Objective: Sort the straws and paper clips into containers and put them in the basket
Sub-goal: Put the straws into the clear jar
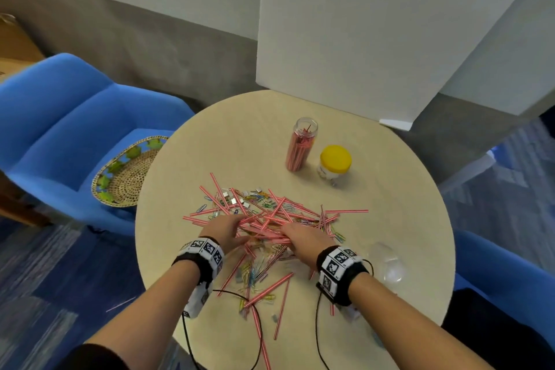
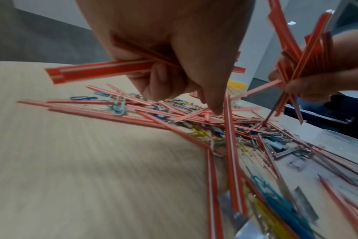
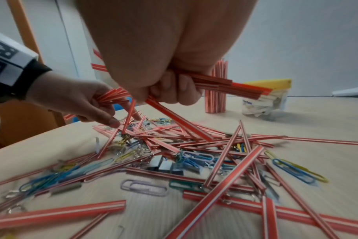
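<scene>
A heap of red-and-white striped straws (image 1: 270, 219) mixed with coloured paper clips (image 1: 255, 273) lies in the middle of the round table (image 1: 186, 177). My left hand (image 1: 228, 228) holds a bundle of straws (image 2: 104, 71) over the heap, its forefinger pointing down into the pile. My right hand (image 1: 303, 237) grips another bundle of straws (image 3: 225, 87) just above the pile. A tall clear jar (image 1: 301, 144) partly filled with straws stands behind the heap. Beside it is a small jar with a yellow lid (image 1: 335, 162). The woven basket (image 1: 126, 174) rests on the blue chair at left.
A blue armchair (image 1: 66, 129) stands left of the table and another blue seat (image 1: 504, 273) at right. A clear lid or cup (image 1: 387, 261) lies on the table near my right wrist. White boards (image 1: 360, 39) rise behind the table. Cables run from both wristbands.
</scene>
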A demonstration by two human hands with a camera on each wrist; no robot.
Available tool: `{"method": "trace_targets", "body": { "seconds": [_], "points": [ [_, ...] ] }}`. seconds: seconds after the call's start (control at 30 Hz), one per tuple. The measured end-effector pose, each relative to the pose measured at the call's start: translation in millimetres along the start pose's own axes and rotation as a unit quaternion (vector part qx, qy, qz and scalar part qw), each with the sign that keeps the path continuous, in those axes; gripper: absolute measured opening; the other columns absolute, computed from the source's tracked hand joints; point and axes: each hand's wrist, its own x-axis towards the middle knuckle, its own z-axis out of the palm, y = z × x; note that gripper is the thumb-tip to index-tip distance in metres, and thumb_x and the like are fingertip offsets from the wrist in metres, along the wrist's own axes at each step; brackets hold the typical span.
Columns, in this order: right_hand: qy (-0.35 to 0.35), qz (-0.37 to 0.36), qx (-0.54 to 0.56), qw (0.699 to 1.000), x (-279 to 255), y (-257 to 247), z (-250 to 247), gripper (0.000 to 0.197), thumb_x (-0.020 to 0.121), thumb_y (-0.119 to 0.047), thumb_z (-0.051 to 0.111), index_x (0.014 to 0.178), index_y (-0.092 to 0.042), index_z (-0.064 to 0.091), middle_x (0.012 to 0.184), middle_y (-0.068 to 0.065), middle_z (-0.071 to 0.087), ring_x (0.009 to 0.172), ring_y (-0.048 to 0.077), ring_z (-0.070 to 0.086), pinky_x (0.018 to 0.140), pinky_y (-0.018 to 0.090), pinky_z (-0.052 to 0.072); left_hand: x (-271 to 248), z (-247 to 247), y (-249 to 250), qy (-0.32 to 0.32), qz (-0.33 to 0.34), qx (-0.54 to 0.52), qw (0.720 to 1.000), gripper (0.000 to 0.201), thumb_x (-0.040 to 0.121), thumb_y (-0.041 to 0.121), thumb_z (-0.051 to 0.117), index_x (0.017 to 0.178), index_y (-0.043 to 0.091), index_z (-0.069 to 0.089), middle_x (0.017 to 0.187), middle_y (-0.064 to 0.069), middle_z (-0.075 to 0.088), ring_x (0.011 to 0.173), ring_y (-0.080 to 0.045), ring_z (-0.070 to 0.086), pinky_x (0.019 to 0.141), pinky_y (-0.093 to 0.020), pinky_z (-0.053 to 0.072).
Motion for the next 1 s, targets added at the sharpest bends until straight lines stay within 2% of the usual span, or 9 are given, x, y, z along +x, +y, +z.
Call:
{"method": "trace_targets", "body": {
  "seconds": [0.1,0.27,0.37,0.47,0.57,0.73,0.83,0.9,1.0],
  "points": [
    [0.034,0.032,0.065,0.997,-5.9,8.6,1.7,0.026,0.099,-0.007,0.039,0.118,-0.023,0.047,0.111,-0.001,0.056,0.090,0.020,0.056,0.079,0.034,0.047,9.6,1.8,13.8,-0.008,0.023,-0.001,1.000,0.049,0.095,0.046,0.054,0.139,0.026,0.049,0.093,0.003,0.068,0.075,-0.009,0.054,0.079,-0.026,0.050],
    [0.104,0.063,0.185,0.975,-16.3,18.0,-0.2,0.012,0.104,-0.025,0.039,0.097,-0.022,0.048,0.092,-0.005,0.053,0.082,0.012,0.052,0.075,0.029,0.044,27.7,14.0,31.9,0.007,0.013,0.016,1.000,0.052,0.095,0.054,0.047,0.140,0.029,0.046,0.124,0.003,0.066,0.105,-0.016,0.063,0.092,-0.033,0.051],
    [0.226,0.094,0.272,0.931,-21.6,24.5,-5.5,0.018,0.104,-0.029,0.042,0.094,-0.019,0.054,0.080,-0.011,0.052,0.073,0.002,0.049,0.065,0.015,0.035,38.1,21.8,39.2,-0.023,-0.010,0.031,0.999,0.079,0.078,0.074,0.056,0.139,0.026,0.045,0.126,0.003,0.063,0.112,-0.018,0.060,0.095,-0.036,0.051],
    [0.290,0.160,0.347,0.878,-24.2,30.1,-15.3,0.025,0.104,-0.028,0.043,0.091,-0.014,0.058,0.079,-0.008,0.058,0.074,0.004,0.054,0.064,0.013,0.036,45.6,24.1,45.4,-0.050,-0.014,0.077,0.996,0.086,0.069,0.064,0.075,0.138,0.024,0.044,0.126,-0.001,0.062,0.114,-0.022,0.059,0.096,-0.037,0.050],
    [0.282,0.226,0.407,0.839,-23.4,37.3,-17.0,0.029,0.104,-0.031,0.040,0.099,-0.010,0.060,0.096,0.002,0.064,0.091,0.015,0.058,0.074,0.026,0.038,49.9,24.2,45.5,-0.034,-0.013,0.081,0.996,0.063,0.079,0.050,0.073,0.132,0.024,0.050,0.119,-0.002,0.066,0.107,-0.023,0.063,0.090,-0.038,0.053],
    [0.265,0.272,0.446,0.810,-19.5,50.7,0.1,0.032,0.105,-0.035,0.036,0.103,-0.011,0.058,0.102,0.004,0.064,0.097,0.019,0.059,0.081,0.029,0.040,53.4,22.8,44.3,-0.013,0.017,0.096,0.995,0.024,0.092,0.040,0.060,0.106,0.020,0.062,0.101,-0.002,0.070,0.092,-0.023,0.065,0.081,-0.034,0.054],
    [0.266,0.270,0.505,0.776,-18.6,56.0,5.2,0.037,0.106,-0.030,0.035,0.095,-0.005,0.060,0.089,0.007,0.068,0.080,0.018,0.065,0.073,0.025,0.048,55.1,20.9,42.0,-0.014,0.043,0.106,0.993,0.026,0.095,0.039,0.056,0.108,0.017,0.062,0.102,-0.004,0.069,0.095,-0.025,0.064,0.081,-0.034,0.052],
    [0.256,0.260,0.567,0.738,-18.6,58.5,4.5,0.034,0.106,-0.027,0.036,0.093,-0.003,0.056,0.077,0.010,0.065,0.066,0.021,0.063,0.067,0.031,0.053,56.1,17.4,39.9,-0.016,0.056,0.106,0.993,0.028,0.095,0.040,0.055,0.110,0.017,0.062,0.103,-0.004,0.069,0.096,-0.026,0.064,0.082,-0.034,0.051],
    [0.243,0.266,0.573,0.736,-16.2,66.7,4.3,0.030,0.106,-0.026,0.035,0.087,-0.009,0.050,0.066,0.003,0.050,0.053,0.015,0.046,0.054,0.028,0.045,55.8,9.2,38.7,-0.013,0.062,0.058,0.996,0.027,0.097,0.039,0.052,0.108,0.016,0.062,0.098,-0.002,0.067,0.090,-0.022,0.063,0.079,-0.033,0.050]
  ]
}}
